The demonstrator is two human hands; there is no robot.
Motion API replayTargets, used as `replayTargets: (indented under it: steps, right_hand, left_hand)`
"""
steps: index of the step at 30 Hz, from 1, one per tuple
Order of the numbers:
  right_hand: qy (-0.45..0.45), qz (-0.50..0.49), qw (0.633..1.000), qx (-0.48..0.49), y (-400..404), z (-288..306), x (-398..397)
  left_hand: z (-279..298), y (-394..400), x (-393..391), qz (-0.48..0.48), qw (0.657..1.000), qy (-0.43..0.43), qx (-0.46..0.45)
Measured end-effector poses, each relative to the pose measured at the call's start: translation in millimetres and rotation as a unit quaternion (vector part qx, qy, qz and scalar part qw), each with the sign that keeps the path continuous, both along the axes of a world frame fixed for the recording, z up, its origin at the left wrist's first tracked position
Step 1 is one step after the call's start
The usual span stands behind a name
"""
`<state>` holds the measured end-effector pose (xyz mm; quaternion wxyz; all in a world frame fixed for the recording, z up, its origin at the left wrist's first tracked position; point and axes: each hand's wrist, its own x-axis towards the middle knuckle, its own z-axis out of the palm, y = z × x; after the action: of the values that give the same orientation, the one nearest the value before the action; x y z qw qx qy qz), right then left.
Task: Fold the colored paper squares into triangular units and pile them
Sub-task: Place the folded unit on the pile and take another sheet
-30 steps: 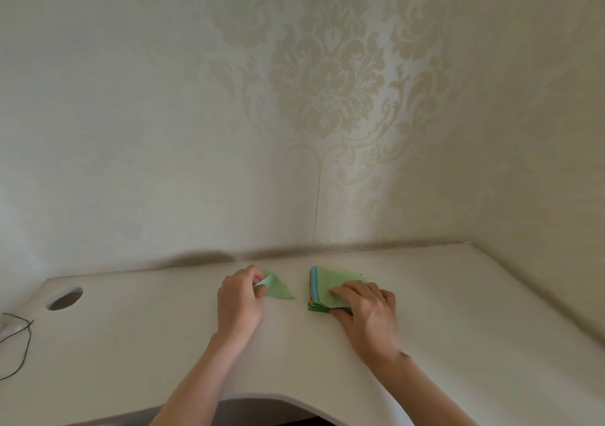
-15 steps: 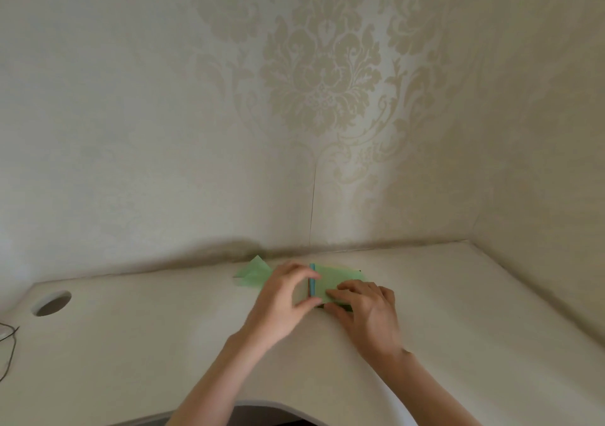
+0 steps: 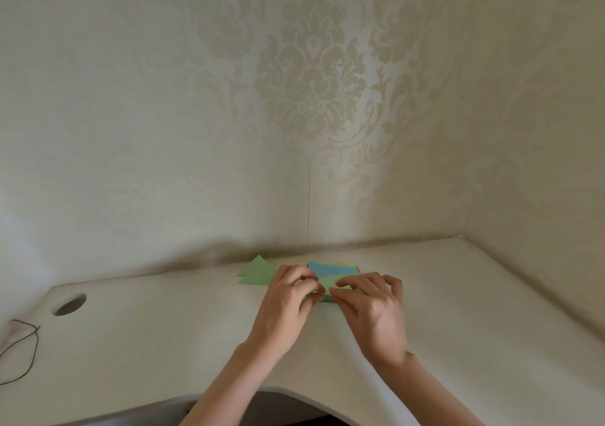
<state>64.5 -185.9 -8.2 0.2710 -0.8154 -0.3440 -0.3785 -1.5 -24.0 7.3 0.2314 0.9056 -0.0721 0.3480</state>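
Just below the frame's centre, the left hand (image 3: 288,298) and right hand (image 3: 370,304) pinch the top green sheet (image 3: 327,284) of the paper stack (image 3: 332,270), fingers clamped on its near edge. Folded green triangles (image 3: 257,272) lie just left on the table (image 3: 163,344). Best to match corners exactly, then crease firmly.

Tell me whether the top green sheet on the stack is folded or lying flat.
Partly folded: the top green sheet is turned back, baring the blue sheet beneath.
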Motion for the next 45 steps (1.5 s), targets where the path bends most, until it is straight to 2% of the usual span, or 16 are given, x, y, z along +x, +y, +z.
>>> replayTargets:
  steps: [3, 8, 13, 17, 23, 36, 41, 45]
  right_hand:
    - [-0.028, 0.021, 0.999, -0.006, -14.5, 4.5, -13.0]
    - [0.007, 0.034, 0.997, -0.074, -40.3, -4.5, -36.6]
    - [0.130, 0.028, 0.981, -0.140, -51.3, -12.2, -55.2]
    - [0.248, 0.025, 0.957, -0.151, -52.4, -16.4, -59.4]
    - [0.313, 0.035, 0.945, -0.085, -49.4, -17.1, -56.8]
    - [0.383, 0.022, 0.923, -0.018, -43.5, -17.9, -50.9]
    - [0.427, 0.003, 0.902, -0.059, -41.5, -10.2, -45.4]
    - [0.440, 0.023, 0.896, -0.057, -46.8, -10.8, -43.9]
  left_hand:
    - [0.3, -9.9, -14.8, -0.021, 1.000, -0.013, 0.004]
    - [-15.5, -32.1, -38.5, -0.055, 0.998, 0.026, 0.019]
    - [-32.5, -41.3, -52.1, -0.059, 0.994, 0.087, -0.013]
    - [-35.0, -40.4, -54.4, -0.048, 0.992, 0.110, -0.036]
    - [-32.2, -39.2, -49.3, -0.023, 0.980, 0.164, -0.109]
    - [-32.8, -48.4, -39.5, 0.044, 0.959, 0.212, -0.185]
    - [-30.1, -44.4, -36.1, 0.041, 0.944, 0.247, -0.215]
    - [-29.3, -36.6, -38.5, 0.032, 0.935, 0.267, -0.230]
